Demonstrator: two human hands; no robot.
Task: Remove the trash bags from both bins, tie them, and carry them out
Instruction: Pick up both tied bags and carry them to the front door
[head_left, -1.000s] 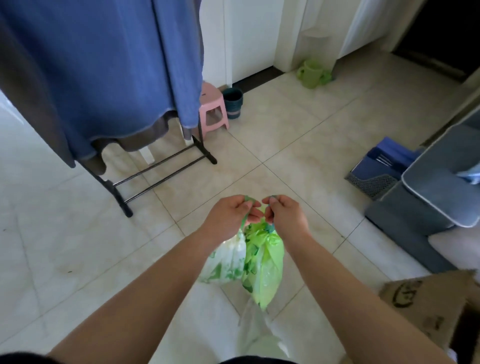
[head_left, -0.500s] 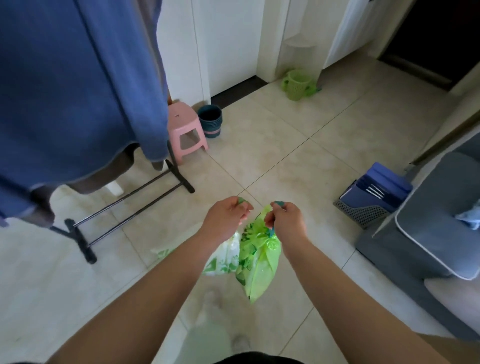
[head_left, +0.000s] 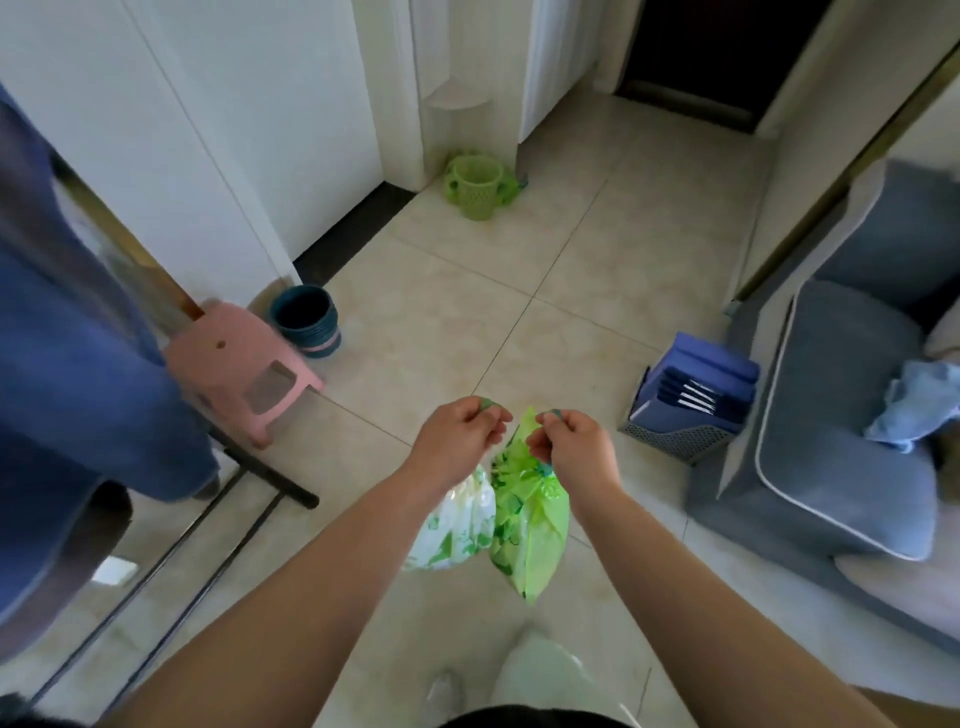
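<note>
Two trash bags hang in front of me above the tiled floor. My left hand (head_left: 460, 436) pinches the top of the white bag with green print (head_left: 454, 525). My right hand (head_left: 571, 447) pinches the top of the bright green bag (head_left: 530, 530). The hands are a little apart, with the green bag's loose top sticking up between them. A green lattice bin (head_left: 475, 187) stands by the far wall corner. A dark blue bin with a pink base (head_left: 306, 319) sits beside the white door panel at the left.
A pink stool (head_left: 244, 364) and a black clothes rack (head_left: 260, 467) hung with blue fabric (head_left: 78, 364) stand at the left. At the right are a grey sofa (head_left: 841, 441) and a mesh holder of blue folders (head_left: 691, 400). A dark doorway (head_left: 717, 52) opens far ahead.
I have walked forward, so the bins and stool look nearer and the rack has slid left. My hands have drawn slightly apart, still holding the bag tops.
</note>
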